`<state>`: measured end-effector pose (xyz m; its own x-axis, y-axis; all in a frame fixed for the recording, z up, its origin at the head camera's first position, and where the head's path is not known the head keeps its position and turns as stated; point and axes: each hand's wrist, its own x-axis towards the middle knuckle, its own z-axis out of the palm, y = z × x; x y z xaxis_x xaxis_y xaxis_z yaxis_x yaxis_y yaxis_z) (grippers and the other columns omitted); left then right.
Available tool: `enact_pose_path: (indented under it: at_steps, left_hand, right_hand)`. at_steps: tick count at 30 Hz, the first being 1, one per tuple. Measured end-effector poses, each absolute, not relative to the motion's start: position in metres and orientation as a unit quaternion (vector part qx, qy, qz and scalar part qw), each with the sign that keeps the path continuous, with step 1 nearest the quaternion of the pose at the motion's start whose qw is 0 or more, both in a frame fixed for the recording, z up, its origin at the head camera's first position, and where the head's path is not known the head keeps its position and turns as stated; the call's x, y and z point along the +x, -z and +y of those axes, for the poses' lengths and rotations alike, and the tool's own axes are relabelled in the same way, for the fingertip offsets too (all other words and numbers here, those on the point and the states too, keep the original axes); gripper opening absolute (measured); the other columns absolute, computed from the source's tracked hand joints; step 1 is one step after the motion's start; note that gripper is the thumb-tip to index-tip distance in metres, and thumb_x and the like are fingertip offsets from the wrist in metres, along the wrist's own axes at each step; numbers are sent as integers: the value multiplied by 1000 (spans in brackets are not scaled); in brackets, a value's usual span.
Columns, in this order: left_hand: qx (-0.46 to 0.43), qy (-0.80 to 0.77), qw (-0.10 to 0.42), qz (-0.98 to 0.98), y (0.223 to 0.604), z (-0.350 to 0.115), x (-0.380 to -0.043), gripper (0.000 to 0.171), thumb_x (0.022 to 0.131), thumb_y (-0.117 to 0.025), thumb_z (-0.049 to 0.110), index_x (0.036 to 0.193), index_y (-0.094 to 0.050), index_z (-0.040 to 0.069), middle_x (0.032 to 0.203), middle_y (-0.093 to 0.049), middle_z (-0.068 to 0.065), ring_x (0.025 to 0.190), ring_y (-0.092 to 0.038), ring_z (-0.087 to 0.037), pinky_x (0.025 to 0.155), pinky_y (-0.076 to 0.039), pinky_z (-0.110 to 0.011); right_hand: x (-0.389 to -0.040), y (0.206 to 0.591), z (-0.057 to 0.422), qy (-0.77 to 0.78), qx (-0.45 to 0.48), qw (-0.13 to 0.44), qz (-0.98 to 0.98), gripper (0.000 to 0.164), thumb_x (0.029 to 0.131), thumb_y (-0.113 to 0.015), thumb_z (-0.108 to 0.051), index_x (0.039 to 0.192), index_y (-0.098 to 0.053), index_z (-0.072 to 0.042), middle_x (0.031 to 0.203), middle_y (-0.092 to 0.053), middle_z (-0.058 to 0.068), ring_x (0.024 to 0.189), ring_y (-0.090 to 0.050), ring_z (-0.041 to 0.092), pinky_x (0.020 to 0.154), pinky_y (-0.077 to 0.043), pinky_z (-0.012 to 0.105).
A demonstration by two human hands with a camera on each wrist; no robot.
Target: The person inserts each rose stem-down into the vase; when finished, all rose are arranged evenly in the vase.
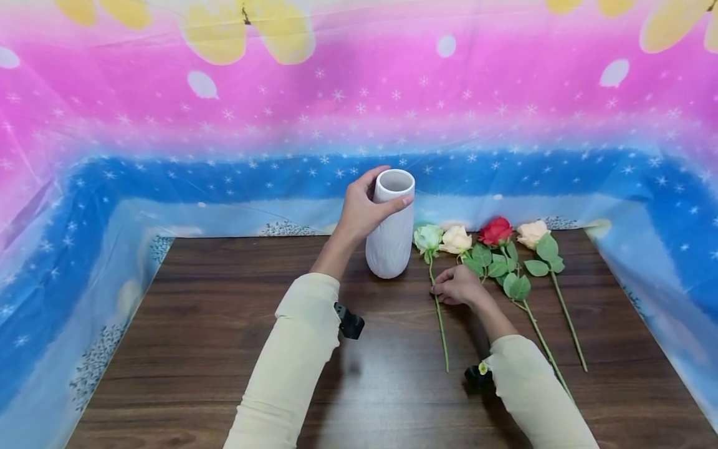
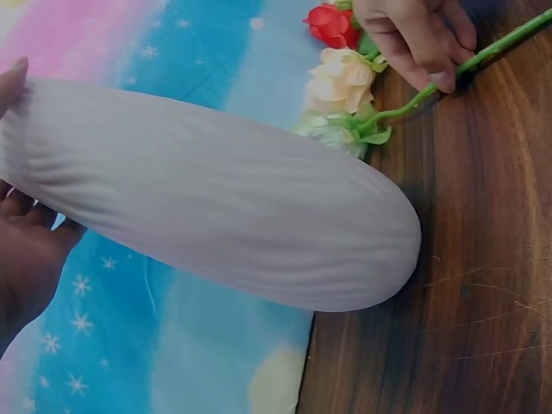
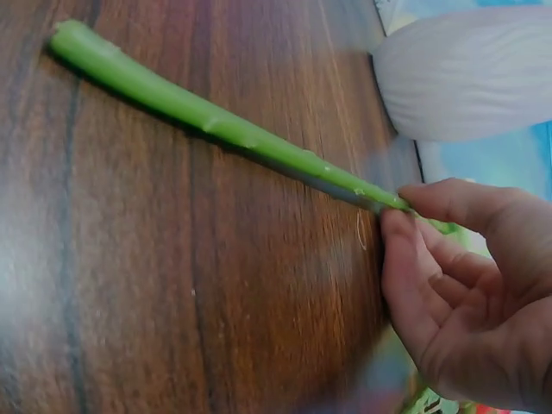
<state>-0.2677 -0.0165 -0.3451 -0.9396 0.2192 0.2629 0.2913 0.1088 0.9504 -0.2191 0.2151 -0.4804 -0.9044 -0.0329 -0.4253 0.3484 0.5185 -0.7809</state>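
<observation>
My left hand (image 1: 363, 209) grips a tall white vase (image 1: 389, 243) near its rim, thumb across the front and fingers behind. The vase stands upright at the back of the table, its wavy ribbed side filling much of the left wrist view. To the right of it, my right hand (image 1: 459, 285) pinches the green stem (image 3: 216, 121) of a pale green rose (image 1: 429, 238) between thumb and fingertips. That stem lies low along the tabletop, its cut end toward me. Beside it are a cream rose (image 1: 456, 239), a red rose (image 1: 496, 231) and a peach rose (image 1: 533, 233).
The dark wooden table (image 1: 224, 337) ends at a cloth backdrop (image 1: 269, 137) with snowflakes, which rises at the back and both sides. Leafy stems of the other roses stretch toward the front right, partly under the right forearm. A small black camera (image 1: 350, 321) sits on the left wrist.
</observation>
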Motion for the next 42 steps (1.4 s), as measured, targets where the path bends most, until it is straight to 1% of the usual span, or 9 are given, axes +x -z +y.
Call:
enact_pose_path:
  at_steps: [3,7,11,18,23,28,33,38,42]
  left_hand:
    - [-172,644,26,-745,342,-17,-268,72,85,-83,21,148,-51,6,132,-65,-15,119,-65,-27,101,-55,-44]
    - [-171,637,27,-751,341,-18,-268,72,84,-84,20,146,-52,6,131,-66,-15,118,-66,-28,101,-56,-44]
    - [-170,635,28,-753,339,-19,-269,72,82,-85,20,145,-54,4,128,-67,-16,116,-67,-28,100,-56,-43]
    - [-160,631,21,-759,337,-22,-270,67,80,-87,19,139,-59,8,127,-68,-14,117,-68,-27,101,-57,-40]
    - [-163,622,19,-766,336,-22,-271,66,79,-88,20,138,-60,8,127,-68,-14,117,-68,-27,101,-57,-41]
    - [-164,620,20,-767,336,-21,-271,67,80,-88,22,138,-59,8,126,-68,-13,117,-68,-27,100,-57,-41]
    - [-164,618,26,-768,339,-20,-271,67,80,-87,22,139,-59,8,127,-68,-12,117,-68,-26,100,-57,-41]
    - [-167,620,29,-766,339,-20,-272,67,80,-87,22,139,-59,8,127,-68,-13,117,-69,-27,100,-57,-42]
    - [-166,620,30,-766,339,-21,-272,66,80,-87,21,139,-59,8,127,-68,-13,118,-68,-27,100,-57,-42]
  right_hand:
    - [-218,481,219,506,85,210,832,33,88,-71,-5,118,-64,9,79,-72,2,67,-66,9,64,-60,25]
    - [-216,481,224,534,72,225,812,44,90,-66,-4,130,-56,10,91,-74,4,74,-66,10,68,-61,25]
    - [-214,483,227,560,70,232,793,45,93,-64,-3,134,-52,10,99,-73,7,79,-66,10,71,-61,25]
    - [-214,487,233,582,48,237,776,49,96,-61,-1,140,-45,12,96,-68,1,83,-68,7,73,-61,23]
    - [-213,485,237,579,34,241,779,54,95,-59,2,147,-42,8,93,-68,-3,84,-69,7,74,-59,24]
    - [-213,481,238,596,37,228,769,53,95,-58,1,146,-43,6,96,-66,-4,86,-67,7,74,-59,24]
    - [-214,472,234,614,46,197,763,48,98,-59,-4,143,-45,3,98,-64,-5,85,-68,5,71,-59,23]
    - [-217,462,227,628,47,158,761,41,101,-60,-9,138,-48,4,93,-63,-10,80,-70,5,68,-60,22]
    - [-219,451,223,639,36,132,757,41,101,-61,-11,136,-48,5,91,-63,-12,79,-69,4,68,-61,24]
